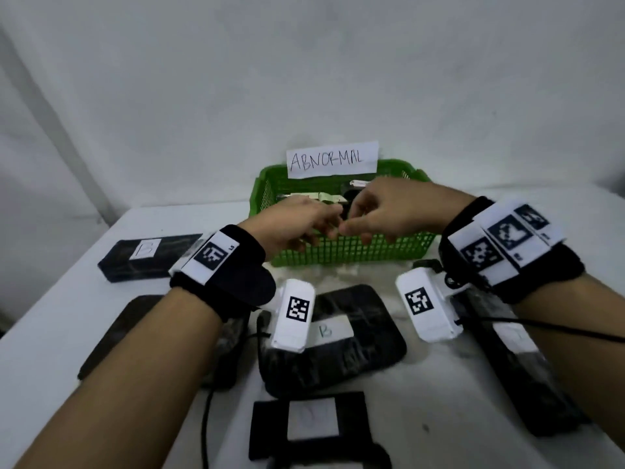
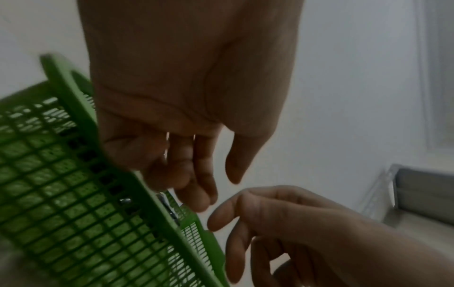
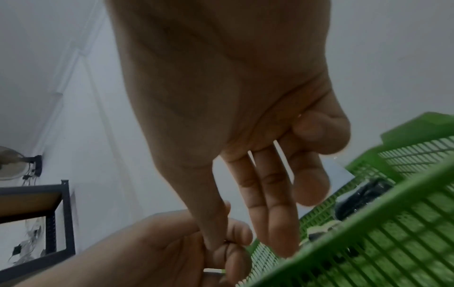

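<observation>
Over the near rim of the green plastic mesh basket (image 1: pixel 338 255), at the far side of the white table (image 1: pixel 67 299), the left hand (image 1: pixel 297 221) and the right hand (image 1: pixel 389 211) were fingertip to fingertip; the left fingers (image 2: pixel 191 170) hung loosely bent, thumb apart; the right fingers (image 3: pixel 270 203) lay nearly straight; neither visibly held anything, so the hands were probably placed there to drop or pick a small part; the basket sat mouth up, its long axis running left to right; its white paper label (image 1: pixel 333 160) reading ABNORMAL stood on the far wall and faced the person, likely so rejects were sorted at a glance; a dark glossy piece (image 3: pixel 363 196) lay inside.
</observation>
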A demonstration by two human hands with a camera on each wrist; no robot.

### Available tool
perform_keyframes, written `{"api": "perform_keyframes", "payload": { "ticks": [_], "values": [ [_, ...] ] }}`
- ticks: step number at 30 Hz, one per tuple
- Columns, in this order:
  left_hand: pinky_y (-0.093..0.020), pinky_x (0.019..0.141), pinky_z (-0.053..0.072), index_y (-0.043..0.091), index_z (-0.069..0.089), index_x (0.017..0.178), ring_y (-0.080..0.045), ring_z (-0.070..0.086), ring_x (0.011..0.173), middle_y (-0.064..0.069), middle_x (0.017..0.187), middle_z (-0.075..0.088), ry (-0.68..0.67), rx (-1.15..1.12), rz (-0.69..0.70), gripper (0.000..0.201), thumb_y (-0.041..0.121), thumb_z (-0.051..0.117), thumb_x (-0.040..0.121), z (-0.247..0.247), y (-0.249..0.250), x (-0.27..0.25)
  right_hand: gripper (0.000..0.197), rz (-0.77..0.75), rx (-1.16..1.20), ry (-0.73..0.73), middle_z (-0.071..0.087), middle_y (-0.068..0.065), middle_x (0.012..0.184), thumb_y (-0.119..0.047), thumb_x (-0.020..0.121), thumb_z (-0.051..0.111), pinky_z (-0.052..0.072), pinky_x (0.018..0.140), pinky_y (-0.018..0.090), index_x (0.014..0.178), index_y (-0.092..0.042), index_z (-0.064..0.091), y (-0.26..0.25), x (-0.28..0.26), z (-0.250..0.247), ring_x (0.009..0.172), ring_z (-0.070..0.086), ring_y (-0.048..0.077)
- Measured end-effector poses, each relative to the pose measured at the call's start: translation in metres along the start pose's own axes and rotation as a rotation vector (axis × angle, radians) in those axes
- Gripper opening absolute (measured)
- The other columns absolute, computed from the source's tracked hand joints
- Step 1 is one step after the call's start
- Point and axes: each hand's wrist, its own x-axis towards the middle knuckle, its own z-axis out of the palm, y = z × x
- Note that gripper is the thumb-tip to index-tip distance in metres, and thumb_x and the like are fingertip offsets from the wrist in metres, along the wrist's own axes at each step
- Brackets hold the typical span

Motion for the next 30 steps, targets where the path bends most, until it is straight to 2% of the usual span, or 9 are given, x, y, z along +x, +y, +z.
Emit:
{"api": "perform_keyframes", "payload": {
  "ticks": [3, 6, 10, 13, 15, 19, 22, 26, 30],
  "values": [
    [-0.027, 0.061, 0.048, 0.018, 0.067, 0.096, -0.013, 0.056, 0.073, 0.005, 0.086, 0.069, -0.126, 0.299, -0.033, 0.028, 0.042, 0.053, 0.098, 0.012, -0.011, -0.024, 0.051, 0.092, -0.114, -0.1, 0.072, 0.0, 0.094, -0.064, 0.086, 0.064, 0.051, 0.073, 0.03, 0.105, -0.017, 0.068, 0.003, -0.02, 0.028, 0.079, 0.064, 0.017],
    [-0.038, 0.096, 0.05, 0.02, 0.057, 0.126, -0.019, 0.058, 0.106, 0.002, 0.123, 0.061, -0.288, 0.872, -0.134, 0.054, 0.057, 0.063, 0.087, 0.019, -0.021, -0.036, 0.068, 0.187, -0.212, -0.183, 0.063, 0.0, 0.103, -0.065, 0.085, 0.065, 0.05, 0.065, 0.029, 0.129, -0.014, 0.054, 0.006, -0.033, 0.052, 0.075, 0.06, 0.014],
    [-0.04, 0.1, 0.048, 0.024, 0.055, 0.125, -0.022, 0.059, 0.11, 0.002, 0.122, 0.061, -0.337, 1.022, -0.236, 0.058, 0.053, 0.074, 0.079, 0.024, -0.028, -0.044, 0.059, 0.185, -0.078, -0.254, 0.066, 0.004, 0.11, -0.055, 0.087, 0.07, 0.059, 0.08, 0.038, 0.127, -0.014, 0.053, 0.017, -0.035, 0.079, 0.096, 0.069, 0.023],
    [-0.042, 0.094, 0.052, 0.025, 0.05, 0.113, -0.022, 0.063, 0.099, -0.001, 0.113, 0.064, -0.335, 0.833, -0.184, 0.049, 0.044, 0.078, 0.078, 0.018, -0.032, -0.048, 0.05, 0.166, 0.147, -0.198, 0.066, 0.004, 0.115, -0.042, 0.086, 0.077, 0.062, 0.08, 0.04, 0.122, -0.017, 0.054, 0.027, -0.038, 0.082, 0.101, 0.068, 0.022],
    [-0.04, 0.085, 0.055, 0.026, 0.047, 0.106, -0.023, 0.064, 0.088, -0.003, 0.103, 0.067, -0.286, 0.628, -0.094, 0.046, 0.039, 0.08, 0.078, 0.011, -0.034, -0.053, 0.043, 0.14, 0.347, -0.144, 0.068, 0.001, 0.111, -0.031, 0.086, 0.079, 0.061, 0.072, 0.033, 0.121, -0.019, 0.057, 0.029, -0.043, 0.076, 0.095, 0.068, 0.017],
    [-0.032, 0.077, 0.055, 0.03, 0.051, 0.113, -0.023, 0.068, 0.089, 0.001, 0.102, 0.069, 0.015, 0.394, 0.146, 0.052, 0.039, 0.084, 0.073, -0.005, -0.029, -0.061, 0.039, 0.004, 0.705, 0.168, 0.07, 0.014, 0.115, -0.009, 0.08, 0.081, 0.063, 0.075, 0.036, 0.116, -0.009, 0.065, 0.032, -0.051, 0.059, 0.096, 0.072, 0.024],
    [-0.029, 0.085, 0.055, 0.03, 0.054, 0.121, -0.011, 0.068, 0.094, 0.009, 0.106, 0.067, 0.306, 0.151, 0.285, 0.061, 0.041, 0.085, 0.07, -0.022, -0.025, -0.066, 0.046, -0.127, 0.992, 0.351, 0.072, 0.011, 0.118, -0.014, 0.078, 0.081, 0.058, 0.072, 0.029, 0.121, -0.008, 0.066, 0.036, -0.054, 0.044, 0.1, 0.072, 0.021],
    [-0.051, 0.083, 0.059, 0.017, 0.052, 0.127, -0.021, 0.072, 0.095, -0.006, 0.109, 0.072, 0.376, -0.25, 0.325, 0.051, 0.028, 0.076, 0.083, -0.036, -0.022, -0.07, 0.031, -0.203, 1.195, 0.513, 0.075, -0.002, 0.109, -0.014, 0.092, 0.068, 0.057, 0.072, 0.025, 0.122, -0.012, 0.066, 0.026, -0.045, 0.034, 0.098, 0.072, 0.013],
    [-0.028, 0.052, 0.047, 0.017, 0.054, 0.114, -0.003, 0.063, 0.062, 0.006, 0.084, 0.067, 0.391, -0.327, 0.373, 0.019, 0.013, 0.057, 0.096, -0.044, -0.018, -0.059, 0.028, -0.235, 1.263, 0.612, 0.076, 0.003, 0.113, -0.022, 0.098, 0.063, 0.059, 0.079, 0.03, 0.124, -0.013, 0.066, 0.004, -0.016, 0.036, 0.101, 0.073, 0.017]
  ]
}}
